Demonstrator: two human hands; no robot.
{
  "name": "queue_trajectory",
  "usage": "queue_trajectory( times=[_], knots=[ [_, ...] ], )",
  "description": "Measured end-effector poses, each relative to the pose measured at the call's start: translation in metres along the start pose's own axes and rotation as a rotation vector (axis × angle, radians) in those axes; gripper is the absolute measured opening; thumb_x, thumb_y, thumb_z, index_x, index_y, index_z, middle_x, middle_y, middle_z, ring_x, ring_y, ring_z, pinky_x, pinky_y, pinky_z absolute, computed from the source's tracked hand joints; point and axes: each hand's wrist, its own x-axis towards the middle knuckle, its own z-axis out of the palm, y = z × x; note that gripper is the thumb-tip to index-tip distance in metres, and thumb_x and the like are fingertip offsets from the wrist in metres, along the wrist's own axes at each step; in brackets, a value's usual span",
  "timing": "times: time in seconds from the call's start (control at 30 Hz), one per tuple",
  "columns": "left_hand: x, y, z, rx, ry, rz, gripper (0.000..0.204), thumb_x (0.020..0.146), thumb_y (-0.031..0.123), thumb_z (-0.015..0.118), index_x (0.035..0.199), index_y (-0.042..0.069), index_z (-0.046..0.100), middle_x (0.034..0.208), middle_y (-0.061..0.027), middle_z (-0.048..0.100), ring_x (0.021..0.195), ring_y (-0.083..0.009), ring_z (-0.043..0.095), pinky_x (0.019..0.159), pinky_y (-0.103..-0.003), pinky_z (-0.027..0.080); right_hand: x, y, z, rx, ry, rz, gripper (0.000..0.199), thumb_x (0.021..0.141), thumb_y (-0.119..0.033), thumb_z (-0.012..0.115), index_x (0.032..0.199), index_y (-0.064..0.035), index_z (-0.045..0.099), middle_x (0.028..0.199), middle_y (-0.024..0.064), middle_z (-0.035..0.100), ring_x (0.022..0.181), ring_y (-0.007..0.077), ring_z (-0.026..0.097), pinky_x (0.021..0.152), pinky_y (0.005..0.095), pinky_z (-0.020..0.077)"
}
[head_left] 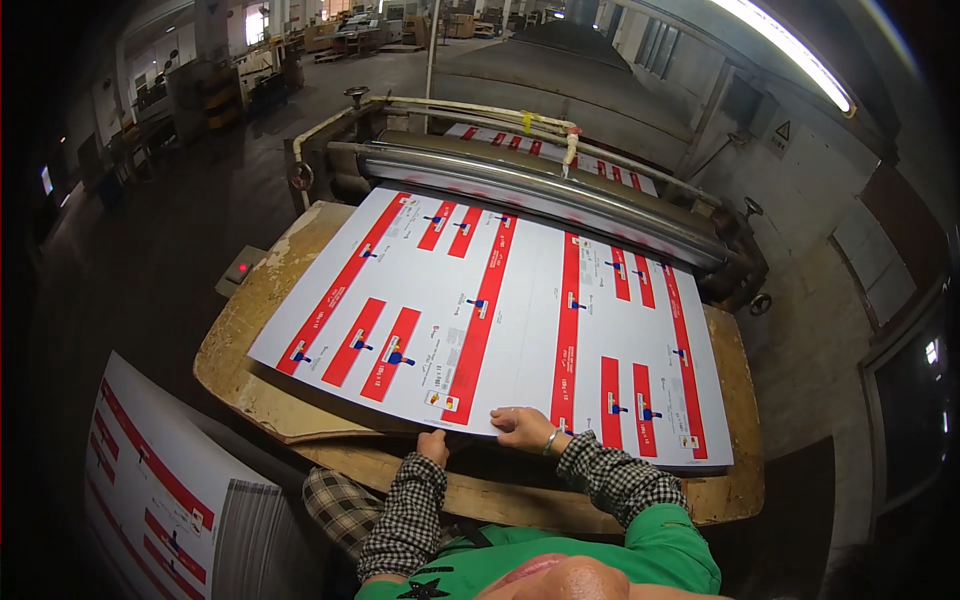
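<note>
Here, a large white printed sheet (500,310) with red bars and small blue marks lies flat on the worn wooden feed table (735,400), its far edge at 12 o'clock meeting the steel roller (540,195). A stack of matching sheets (150,490) stands at 8 o'clock. The right hand (525,427) rests palm-down, fingers spread, on the sheet's near edge. The left hand (433,443) pinches that edge, fingers curled underneath.

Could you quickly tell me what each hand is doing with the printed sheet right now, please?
Left hand: at the near edge of the printed sheet, grip cannot be told.
Right hand: open, resting flat on the sheet's near edge.
</note>
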Motion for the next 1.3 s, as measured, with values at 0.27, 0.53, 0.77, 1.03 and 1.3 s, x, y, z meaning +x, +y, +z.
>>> queue_trajectory(
  times=[0.27, 0.53, 0.77, 1.03, 1.3],
  knots=[
    [-0.022, 0.017, 0.012, -0.279, -0.212, 0.058, 0.028, 0.087, 0.018, 0.056, 0.096, -0.007, 0.048, 0.086, -0.0144, 0.058, 0.078, -0.0255, 0.062, 0.071, -0.042, 0.056, 0.058, 0.039, 0.001, -0.176, 0.281, 0.217, 0.047, 0.073, -0.039, 0.064, 0.103, -0.0024, 0.060, 0.111, 0.0201, 0.056, 0.112, 0.0345, 0.047, 0.097, 0.0379, 0.0362],
    [-0.022, 0.018, 0.001, -0.102, -0.268, 0.022, 0.028, 0.079, 0.013, 0.065, 0.098, -0.006, 0.056, 0.088, -0.0129, 0.062, 0.081, -0.0231, 0.063, 0.076, -0.038, 0.052, 0.010, 0.001, 0.000, -0.247, -0.064, 0.047, 0.072, 0.059, -0.041, 0.075, 0.115, -0.0040, 0.051, 0.131, 0.0229, 0.035, 0.119, 0.0430, 0.035, 0.093, 0.0464, 0.0382],
    [0.017, -0.018, -0.007, -0.299, -0.029, -0.088, 0.030, 0.086, 0.009, 0.049, 0.109, -0.010, 0.052, 0.104, -0.0207, 0.059, 0.095, -0.0323, 0.060, 0.083, -0.042, 0.051, -0.003, -0.018, -0.058, 0.085, 0.238, 0.005, 0.026, 0.074, -0.015, 0.060, 0.094, 0.0003, 0.062, 0.094, 0.0176, 0.065, 0.078, 0.0264, 0.065, 0.072, 0.0294, 0.0506],
    [0.012, -0.012, -0.004, -0.115, 0.017, 0.029, 0.018, 0.078, 0.010, 0.053, 0.086, -0.007, 0.056, 0.072, -0.0120, 0.055, 0.059, -0.0221, 0.055, 0.056, -0.034, 0.045, -0.011, -0.022, -0.011, 0.192, 0.202, 0.038, 0.032, 0.069, -0.015, 0.065, 0.096, 0.0008, 0.063, 0.115, 0.0186, 0.058, 0.100, 0.0278, 0.060, 0.083, 0.0312, 0.0488],
    [-0.015, 0.013, 0.010, -0.235, -0.202, 0.059, 0.035, 0.089, 0.021, 0.054, 0.099, -0.010, 0.043, 0.095, -0.0174, 0.053, 0.089, -0.0301, 0.058, 0.081, -0.043, 0.053, 0.029, 0.039, -0.009, 0.068, 0.061, 0.280, 0.033, 0.068, -0.026, 0.067, 0.089, -0.0003, 0.062, 0.098, 0.0146, 0.062, 0.086, 0.0285, 0.061, 0.080, 0.0330, 0.0480]
  ],
)
